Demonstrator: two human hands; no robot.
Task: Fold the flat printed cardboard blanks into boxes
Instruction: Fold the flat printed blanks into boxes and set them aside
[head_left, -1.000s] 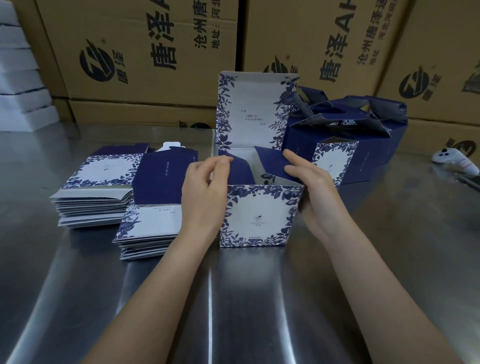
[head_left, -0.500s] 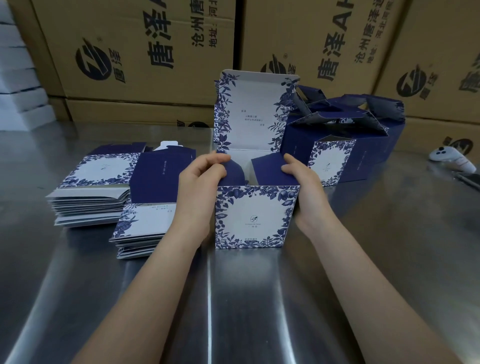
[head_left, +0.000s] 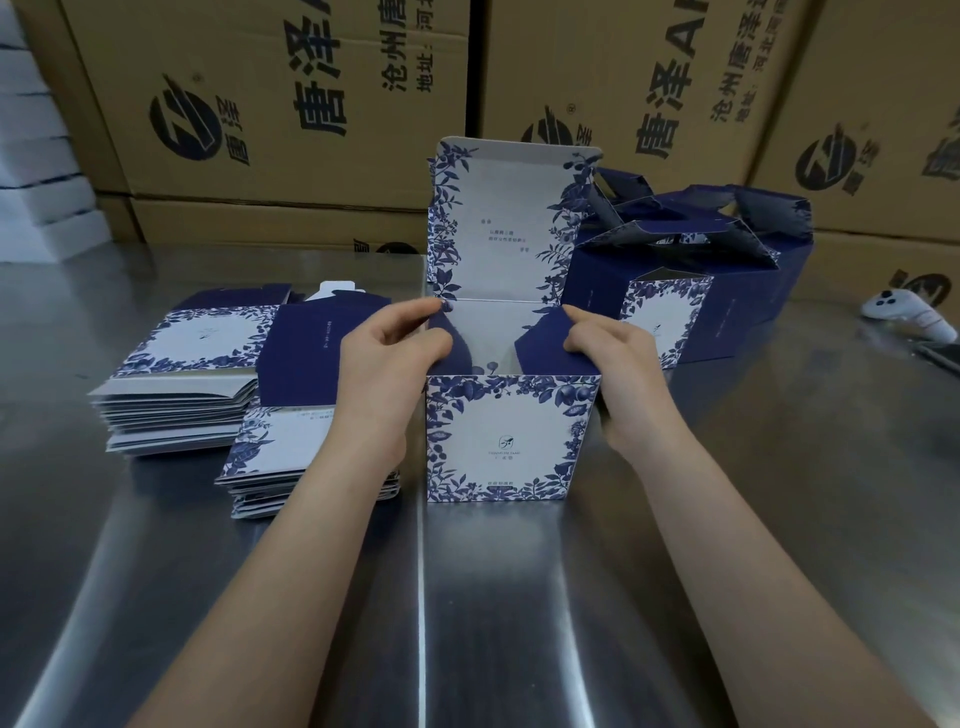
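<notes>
A blue-and-white floral box (head_left: 501, 439) stands upright on the steel table (head_left: 519, 597), its lid raised behind it. My left hand (head_left: 387, 353) grips the box's left wall, fingers on the left navy side flap. My right hand (head_left: 618, 364) grips the right wall and presses the right navy flap inward. Two stacks of flat printed blanks (head_left: 176, 374) lie to the left, the nearer stack (head_left: 270, 457) partly hidden by my left forearm. Folded boxes (head_left: 675, 296) with open tops stand behind on the right.
Large brown shipping cartons (head_left: 291, 114) line the back of the table. White foam slabs (head_left: 36, 171) are stacked at the far left. A white handheld controller (head_left: 906, 314) lies at the right edge beside a dark flat object.
Both hands have slid along the box's top edges and pushed the two navy side flaps further inward. The box sits in nearly the same spot.
</notes>
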